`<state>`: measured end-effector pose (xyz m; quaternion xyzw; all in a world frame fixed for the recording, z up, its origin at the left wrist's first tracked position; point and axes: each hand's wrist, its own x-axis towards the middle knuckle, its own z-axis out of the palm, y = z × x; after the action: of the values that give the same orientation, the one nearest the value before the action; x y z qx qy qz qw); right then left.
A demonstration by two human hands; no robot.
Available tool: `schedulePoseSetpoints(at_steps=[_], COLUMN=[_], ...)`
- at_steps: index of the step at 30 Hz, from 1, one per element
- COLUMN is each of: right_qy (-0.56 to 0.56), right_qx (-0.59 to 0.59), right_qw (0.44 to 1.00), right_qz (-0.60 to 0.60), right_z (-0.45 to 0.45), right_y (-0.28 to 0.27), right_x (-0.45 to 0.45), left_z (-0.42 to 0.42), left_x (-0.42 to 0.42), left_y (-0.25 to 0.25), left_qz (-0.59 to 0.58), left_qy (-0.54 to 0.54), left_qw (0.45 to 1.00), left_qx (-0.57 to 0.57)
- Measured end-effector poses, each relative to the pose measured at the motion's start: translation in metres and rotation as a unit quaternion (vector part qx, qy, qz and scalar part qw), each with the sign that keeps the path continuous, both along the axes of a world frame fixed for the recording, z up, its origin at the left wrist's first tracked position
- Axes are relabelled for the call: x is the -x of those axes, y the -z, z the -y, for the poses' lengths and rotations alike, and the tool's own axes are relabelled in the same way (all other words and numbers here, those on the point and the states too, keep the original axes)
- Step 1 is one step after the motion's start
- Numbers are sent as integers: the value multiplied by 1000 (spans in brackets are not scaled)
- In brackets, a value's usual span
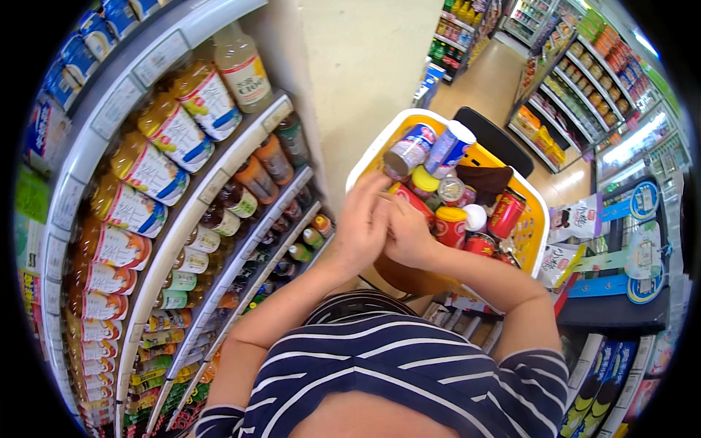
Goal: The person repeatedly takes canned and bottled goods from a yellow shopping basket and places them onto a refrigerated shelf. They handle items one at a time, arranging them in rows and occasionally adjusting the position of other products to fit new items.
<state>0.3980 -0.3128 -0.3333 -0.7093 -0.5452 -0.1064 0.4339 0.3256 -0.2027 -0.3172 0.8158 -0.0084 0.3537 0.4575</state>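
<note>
My left hand and my right hand meet at the near left side of a yellow shopping basket with a white rim. The fingers overlap and the left hand is slightly blurred. Nothing shows between the hands, though their palms are hidden. In the basket lie two blue-and-white cylindrical cans, a yellow-lidded jar, a clear-topped container and a red can with a yellow lid. Further right are a white lid, a red can and a dark brown item.
A curved-looking shelf rack of bottled drinks runs along my left. Snack packets hang by a dark shelf on the right. A black panel stands behind the basket. Ahead, the aisle floor passes stocked shelves.
</note>
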Motion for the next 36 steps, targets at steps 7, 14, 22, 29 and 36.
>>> schedulePoseSetpoints(at_steps=[7,14,22,29,36], right_qy=[171,318,168,175,115], right_qx=[63,19,-94,-152,-123], right_qw=[980,926,853,842,809], right_qz=[-73,-205,-485,-488,-564], right_z=[83,89,66,74,70], right_y=[22,30,32,9,-40], right_x=[-43,-124,-156,-147,-123], left_z=[57,64,54,45,44], left_x=[-79,-166,-186,-178,-150], left_y=[25,27,50,25,-8], left_qz=[-173,-172,-166,-147,-213], left_qy=[142,-13,6,94,184], left_qw=[973,984,983,984,851], left_qx=[-49,-49,-74,39,444])
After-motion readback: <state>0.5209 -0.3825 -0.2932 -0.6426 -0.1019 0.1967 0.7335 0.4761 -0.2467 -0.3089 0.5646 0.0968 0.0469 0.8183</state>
